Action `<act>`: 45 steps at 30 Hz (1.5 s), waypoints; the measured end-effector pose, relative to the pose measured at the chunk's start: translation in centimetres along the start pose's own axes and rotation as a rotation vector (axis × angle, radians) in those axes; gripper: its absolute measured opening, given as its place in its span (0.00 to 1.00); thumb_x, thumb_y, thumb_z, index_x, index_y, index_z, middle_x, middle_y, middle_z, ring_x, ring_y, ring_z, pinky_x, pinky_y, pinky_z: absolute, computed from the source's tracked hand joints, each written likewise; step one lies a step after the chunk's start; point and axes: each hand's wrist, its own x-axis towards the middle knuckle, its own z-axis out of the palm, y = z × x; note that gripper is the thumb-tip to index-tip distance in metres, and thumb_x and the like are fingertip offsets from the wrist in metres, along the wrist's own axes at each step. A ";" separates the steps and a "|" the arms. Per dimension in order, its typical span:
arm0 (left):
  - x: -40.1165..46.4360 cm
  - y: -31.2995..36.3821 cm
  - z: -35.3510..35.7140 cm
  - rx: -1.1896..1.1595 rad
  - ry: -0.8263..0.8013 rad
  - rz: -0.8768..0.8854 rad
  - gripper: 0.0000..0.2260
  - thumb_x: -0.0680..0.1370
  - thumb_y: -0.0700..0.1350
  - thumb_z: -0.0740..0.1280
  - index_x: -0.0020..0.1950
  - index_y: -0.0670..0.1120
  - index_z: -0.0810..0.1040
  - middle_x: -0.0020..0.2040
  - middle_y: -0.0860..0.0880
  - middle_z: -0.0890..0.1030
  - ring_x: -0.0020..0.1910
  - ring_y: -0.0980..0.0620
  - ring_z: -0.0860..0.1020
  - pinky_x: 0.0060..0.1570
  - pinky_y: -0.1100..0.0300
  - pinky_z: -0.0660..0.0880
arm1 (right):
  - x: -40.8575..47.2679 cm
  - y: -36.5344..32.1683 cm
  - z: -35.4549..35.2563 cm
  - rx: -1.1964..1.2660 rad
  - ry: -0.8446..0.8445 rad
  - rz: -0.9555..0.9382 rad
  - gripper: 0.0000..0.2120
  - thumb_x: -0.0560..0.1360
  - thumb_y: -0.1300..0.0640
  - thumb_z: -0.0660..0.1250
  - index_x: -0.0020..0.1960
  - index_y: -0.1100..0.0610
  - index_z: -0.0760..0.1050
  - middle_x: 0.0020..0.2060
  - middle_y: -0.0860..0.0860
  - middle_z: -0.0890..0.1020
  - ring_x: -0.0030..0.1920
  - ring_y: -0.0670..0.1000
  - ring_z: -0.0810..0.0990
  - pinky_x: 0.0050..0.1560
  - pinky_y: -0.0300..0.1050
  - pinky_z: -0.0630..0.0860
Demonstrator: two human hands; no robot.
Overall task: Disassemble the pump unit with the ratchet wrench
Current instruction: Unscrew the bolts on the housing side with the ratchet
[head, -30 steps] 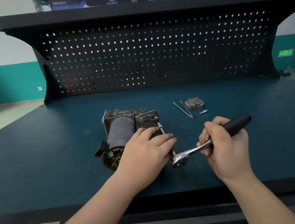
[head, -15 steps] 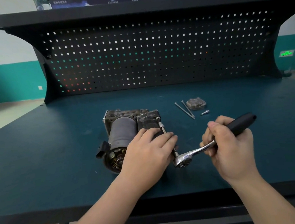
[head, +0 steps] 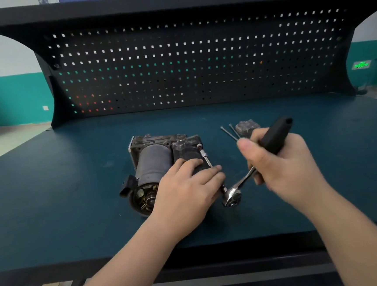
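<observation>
The pump unit (head: 160, 166) lies on the workbench (head: 74, 198), under and left of the left hand (head: 187, 193), whose relaxed fingers press it down. Just right, the ratchet wrench (head: 243, 181) angles up into the right hand (head: 283, 166), clenched around its black handle.

Both forearms reach forward from the lower edge of the view, bare to the wrists. The left hand (head: 187, 188) lies palm down, knuckles up, its fingers spread forward and gently bent over what lies beneath them, the fingertips (head: 217, 168) reaching toward the right hand. The right hand (head: 283, 164) is raised a little higher, wrist cocked, fingers wrapped round a black handle (head: 274, 135) that juts up and away beyond the knuckles, the thumb (head: 248, 148) pointing left.
</observation>
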 end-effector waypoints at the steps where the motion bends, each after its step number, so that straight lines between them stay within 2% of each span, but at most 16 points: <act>1: 0.0 0.0 0.1 0.006 0.006 0.002 0.05 0.72 0.44 0.73 0.47 0.46 0.85 0.51 0.52 0.85 0.46 0.44 0.82 0.43 0.54 0.78 | -0.5 0.2 0.2 0.022 0.054 0.023 0.21 0.68 0.40 0.66 0.28 0.56 0.69 0.20 0.51 0.71 0.20 0.47 0.71 0.22 0.33 0.65; 4: 0.0 0.0 0.3 0.016 0.035 -0.009 0.04 0.73 0.44 0.72 0.46 0.47 0.85 0.50 0.52 0.85 0.45 0.45 0.82 0.42 0.54 0.78 | -2.1 1.3 0.7 0.253 0.319 0.220 0.21 0.70 0.41 0.66 0.27 0.55 0.70 0.19 0.52 0.70 0.17 0.49 0.67 0.18 0.34 0.61; 7: 0.2 0.2 0.4 0.013 0.055 -0.011 0.05 0.76 0.45 0.70 0.46 0.46 0.85 0.50 0.51 0.85 0.44 0.45 0.83 0.41 0.54 0.78 | -3.4 2.8 1.1 0.623 0.573 0.623 0.18 0.76 0.49 0.64 0.32 0.56 0.68 0.19 0.52 0.68 0.15 0.45 0.63 0.17 0.32 0.57; 10: 0.1 0.3 0.1 -0.002 0.025 -0.018 0.07 0.77 0.46 0.67 0.49 0.47 0.85 0.51 0.52 0.85 0.45 0.45 0.82 0.42 0.54 0.78 | -3.6 2.9 0.6 0.720 0.521 0.858 0.15 0.77 0.51 0.63 0.36 0.59 0.67 0.17 0.51 0.69 0.15 0.43 0.62 0.15 0.31 0.56; 13: -0.1 -0.1 -0.2 0.009 -0.058 0.041 0.11 0.77 0.47 0.66 0.57 0.53 0.83 0.55 0.55 0.83 0.48 0.44 0.81 0.46 0.55 0.77 | -2.9 1.3 -0.4 0.328 0.417 0.648 0.16 0.78 0.54 0.63 0.34 0.60 0.68 0.17 0.52 0.71 0.16 0.45 0.64 0.16 0.34 0.58; 15: -0.2 -0.4 -0.4 0.003 -0.080 0.068 0.11 0.76 0.47 0.67 0.56 0.53 0.83 0.56 0.56 0.83 0.49 0.43 0.81 0.46 0.54 0.77 | -2.5 -0.2 -0.5 -0.075 0.304 0.410 0.19 0.76 0.51 0.64 0.31 0.59 0.70 0.18 0.51 0.74 0.16 0.45 0.68 0.17 0.34 0.63; 17: -0.2 -0.5 -0.5 -0.005 -0.091 0.068 0.10 0.75 0.45 0.69 0.56 0.52 0.83 0.54 0.55 0.84 0.50 0.43 0.81 0.46 0.53 0.77 | -2.2 -1.5 -0.1 -0.235 0.199 0.270 0.19 0.74 0.48 0.65 0.29 0.58 0.70 0.19 0.51 0.76 0.17 0.44 0.71 0.20 0.33 0.66; 21: -0.2 -0.4 -0.5 0.005 -0.077 0.092 0.11 0.75 0.43 0.68 0.56 0.51 0.83 0.53 0.55 0.84 0.49 0.43 0.81 0.45 0.54 0.77 | -2.2 -2.3 0.7 -0.245 0.091 0.160 0.19 0.72 0.44 0.66 0.29 0.56 0.70 0.19 0.51 0.76 0.19 0.45 0.71 0.23 0.37 0.68; 26: -0.2 -0.3 -0.2 -0.022 -0.029 0.078 0.07 0.72 0.41 0.73 0.49 0.49 0.85 0.51 0.54 0.85 0.47 0.43 0.82 0.44 0.53 0.78 | -2.9 -1.6 -0.1 -0.033 0.178 0.138 0.20 0.70 0.33 0.65 0.41 0.51 0.72 0.25 0.51 0.80 0.20 0.47 0.75 0.22 0.34 0.69; 30: -0.3 -0.2 -0.1 -0.024 -0.011 0.070 0.08 0.71 0.40 0.73 0.49 0.48 0.85 0.51 0.53 0.85 0.46 0.44 0.82 0.44 0.53 0.78 | -3.3 -1.1 -1.7 -0.034 0.297 0.007 0.08 0.72 0.41 0.68 0.39 0.45 0.74 0.28 0.48 0.80 0.23 0.46 0.78 0.22 0.32 0.69; 32: -0.2 -0.1 0.0 -0.023 0.012 0.062 0.08 0.70 0.40 0.73 0.48 0.47 0.85 0.51 0.53 0.85 0.46 0.44 0.82 0.43 0.53 0.78 | -3.4 -0.3 -2.5 0.026 0.346 0.134 0.09 0.74 0.46 0.70 0.38 0.48 0.74 0.25 0.51 0.79 0.20 0.46 0.74 0.20 0.33 0.66; 36: -0.2 0.1 0.0 -0.024 0.027 0.045 0.08 0.70 0.39 0.73 0.48 0.47 0.85 0.51 0.53 0.85 0.45 0.44 0.82 0.42 0.53 0.78 | -4.4 2.5 -3.5 0.345 0.340 0.711 0.12 0.77 0.53 0.67 0.42 0.62 0.74 0.21 0.53 0.72 0.18 0.45 0.64 0.16 0.32 0.57; 37: -0.2 0.1 -0.1 -0.034 0.017 0.045 0.09 0.70 0.39 0.73 0.48 0.47 0.85 0.51 0.53 0.85 0.45 0.44 0.82 0.42 0.53 0.78 | -4.4 2.7 -3.5 0.358 0.340 0.732 0.12 0.77 0.54 0.67 0.42 0.63 0.73 0.21 0.53 0.71 0.18 0.45 0.64 0.16 0.33 0.57; 40: -0.2 -0.3 -0.4 -0.058 -0.045 0.050 0.11 0.73 0.42 0.70 0.54 0.50 0.84 0.53 0.54 0.84 0.48 0.45 0.81 0.44 0.53 0.78 | -3.7 1.0 -2.7 0.139 0.386 0.400 0.11 0.75 0.49 0.68 0.38 0.52 0.72 0.20 0.52 0.72 0.18 0.47 0.66 0.18 0.37 0.61; 42: -0.3 -0.5 -0.5 -0.063 -0.081 0.062 0.14 0.73 0.42 0.71 0.58 0.52 0.82 0.56 0.56 0.83 0.49 0.46 0.80 0.46 0.53 0.77 | -2.7 -0.9 -1.8 -0.084 0.339 0.136 0.11 0.73 0.46 0.66 0.35 0.47 0.70 0.21 0.49 0.75 0.20 0.44 0.70 0.22 0.34 0.65; 45: -0.4 -0.4 -0.5 -0.066 -0.073 0.074 0.12 0.70 0.38 0.73 0.52 0.49 0.84 0.54 0.54 0.84 0.48 0.44 0.81 0.45 0.51 0.78 | -2.0 -2.2 -0.9 -0.170 0.249 -0.020 0.11 0.75 0.50 0.65 0.35 0.47 0.69 0.25 0.44 0.78 0.24 0.43 0.74 0.26 0.28 0.66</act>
